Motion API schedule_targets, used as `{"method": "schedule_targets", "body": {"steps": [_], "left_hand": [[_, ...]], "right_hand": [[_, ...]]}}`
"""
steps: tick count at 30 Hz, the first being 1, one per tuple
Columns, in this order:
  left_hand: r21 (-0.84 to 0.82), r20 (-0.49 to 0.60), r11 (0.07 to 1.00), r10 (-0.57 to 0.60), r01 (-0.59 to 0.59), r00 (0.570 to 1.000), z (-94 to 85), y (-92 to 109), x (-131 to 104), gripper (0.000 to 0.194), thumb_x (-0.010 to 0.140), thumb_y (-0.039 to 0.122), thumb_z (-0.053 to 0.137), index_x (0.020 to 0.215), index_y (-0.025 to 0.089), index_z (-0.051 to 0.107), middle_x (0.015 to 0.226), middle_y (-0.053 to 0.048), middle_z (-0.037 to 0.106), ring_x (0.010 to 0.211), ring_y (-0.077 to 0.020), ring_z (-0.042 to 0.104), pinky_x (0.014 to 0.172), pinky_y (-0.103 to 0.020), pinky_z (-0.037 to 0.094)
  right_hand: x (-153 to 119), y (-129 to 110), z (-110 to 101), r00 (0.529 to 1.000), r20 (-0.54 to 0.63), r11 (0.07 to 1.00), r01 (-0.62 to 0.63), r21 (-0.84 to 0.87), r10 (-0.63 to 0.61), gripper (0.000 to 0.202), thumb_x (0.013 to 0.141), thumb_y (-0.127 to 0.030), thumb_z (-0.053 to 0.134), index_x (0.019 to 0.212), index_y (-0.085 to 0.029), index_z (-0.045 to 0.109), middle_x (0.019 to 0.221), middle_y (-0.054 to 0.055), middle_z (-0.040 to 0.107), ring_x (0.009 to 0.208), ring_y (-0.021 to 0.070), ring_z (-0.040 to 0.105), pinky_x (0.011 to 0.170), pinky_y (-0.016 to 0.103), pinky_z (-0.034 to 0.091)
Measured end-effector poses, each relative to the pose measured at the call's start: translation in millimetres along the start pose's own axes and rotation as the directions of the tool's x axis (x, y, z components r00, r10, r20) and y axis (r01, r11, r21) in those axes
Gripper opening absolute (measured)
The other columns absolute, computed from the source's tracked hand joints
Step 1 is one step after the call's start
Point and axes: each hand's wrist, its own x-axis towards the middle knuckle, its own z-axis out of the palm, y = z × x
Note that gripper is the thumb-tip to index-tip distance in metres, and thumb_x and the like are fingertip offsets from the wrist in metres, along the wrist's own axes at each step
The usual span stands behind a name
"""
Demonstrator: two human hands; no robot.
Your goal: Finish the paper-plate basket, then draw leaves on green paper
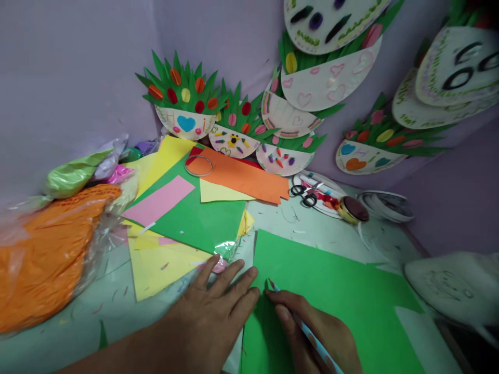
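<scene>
A large sheet of green paper (335, 291) lies at the front of the table, with stepped cuts along its right side. My left hand (214, 311) rests flat with fingers spread, its fingertips at the sheet's left edge. In my right hand (317, 327) is a pencil (312, 337) with a pale blue patterned barrel. Its tip sits at or just above the green paper, near the left edge and close to my left fingertips. Whether the tip touches the paper I cannot tell.
Behind lie stacked sheets, including pink paper (159, 202) and orange paper (241, 174). Scissors (307, 193) and a gold-rimmed jar (353, 209) stand at back right. Orange clay in a plastic bag (47, 254) is at left. Paper-plate flower baskets (185, 122) line the wall.
</scene>
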Motion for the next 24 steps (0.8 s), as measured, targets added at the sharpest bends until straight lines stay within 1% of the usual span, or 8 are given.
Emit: {"method": "schedule_targets", "body": {"steps": [3,5,7,10,13,15,19,24], "left_hand": [[-0.029,0.055,1.000,0.011,-0.010,0.998,-1.2,0,1,0.088,0.071,0.044,0.067,0.143,0.019,0.023,0.150,-0.010,0.018,0.137,-0.0354,0.015,0.109,-0.060,0.002],[-0.037,0.082,0.999,0.018,-0.015,0.996,-0.2,0,1,0.092,0.068,0.041,0.070,0.143,0.021,0.023,0.150,-0.009,0.018,0.137,-0.0355,0.015,0.109,-0.060,0.002],[-0.042,0.096,0.999,0.026,-0.022,0.995,0.8,0,1,0.089,0.068,0.041,0.070,0.143,0.022,0.025,0.150,-0.008,0.019,0.137,-0.0356,0.016,0.109,-0.060,0.003],[-0.033,0.067,0.999,0.035,-0.033,0.997,-1.4,2,0,0.087,0.069,0.043,0.069,0.142,0.021,0.027,0.149,-0.009,0.022,0.136,-0.0362,0.017,0.109,-0.060,0.003],[-0.025,0.079,0.998,0.052,-0.050,0.996,-10.1,5,-3,0.087,0.069,0.042,0.069,0.142,0.020,0.027,0.149,-0.009,0.019,0.137,-0.0349,0.015,0.110,-0.059,0.005],[-0.028,0.106,0.999,0.048,-0.045,0.993,-17.6,7,-5,0.082,0.072,0.042,0.066,0.141,0.019,0.029,0.150,-0.009,0.016,0.137,-0.0337,0.014,0.110,-0.059,0.007],[-0.030,0.107,0.999,0.039,-0.036,0.994,-27.7,10,-7,0.078,0.072,0.038,0.068,0.139,0.019,0.033,0.150,-0.009,0.015,0.138,-0.0311,0.013,0.111,-0.056,0.006],[-0.022,0.084,0.999,0.028,-0.027,0.996,-34.2,14,-8,0.076,0.072,0.036,0.068,0.139,0.019,0.034,0.149,-0.009,0.019,0.137,-0.0311,0.017,0.111,-0.056,0.009]], "right_hand": [[1,-1,-1,1.000,0.011,1.000,-0.003,0.012,0.003,0.018,0.087,-0.021,0.048,0.096,-0.020,0.064,0.071,0.004,0.072,0.052,0.0131,0.067,0.049,0.016,0.051],[2,-1,-1,1.000,0.017,1.000,-0.001,0.016,0.001,0.019,0.087,-0.021,0.048,0.097,-0.021,0.064,0.070,0.003,0.071,0.053,0.0130,0.067,0.051,0.015,0.052],[1,-1,-1,1.000,0.022,1.000,0.012,0.015,-0.012,0.020,0.087,-0.021,0.048,0.099,-0.022,0.064,0.069,0.003,0.071,0.052,0.0131,0.067,0.053,0.016,0.053],[-1,-1,1,0.999,0.022,0.999,0.036,0.000,-0.036,0.020,0.087,-0.019,0.049,0.101,-0.022,0.063,0.073,0.003,0.072,0.055,0.0136,0.068,0.058,0.018,0.054],[-3,0,4,0.999,0.006,0.998,0.051,-0.032,-0.050,0.018,0.085,-0.018,0.052,0.100,-0.022,0.061,0.080,0.004,0.074,0.061,0.0145,0.069,0.061,0.019,0.055],[-4,1,5,0.997,0.004,0.994,0.074,-0.076,-0.074,0.018,0.084,-0.017,0.053,0.100,-0.022,0.060,0.084,0.004,0.074,0.065,0.0148,0.070,0.061,0.018,0.055],[-2,6,6,0.987,0.017,0.975,0.161,-0.156,-0.160,0.015,0.085,-0.017,0.052,0.097,-0.023,0.059,0.083,0.001,0.075,0.064,0.0127,0.070,0.056,0.015,0.054],[-5,8,10,0.987,-0.043,0.977,0.148,-0.151,-0.156,0.015,0.087,-0.017,0.050,0.098,-0.023,0.057,0.083,-0.001,0.074,0.065,0.0113,0.070,0.058,0.015,0.054]]}}
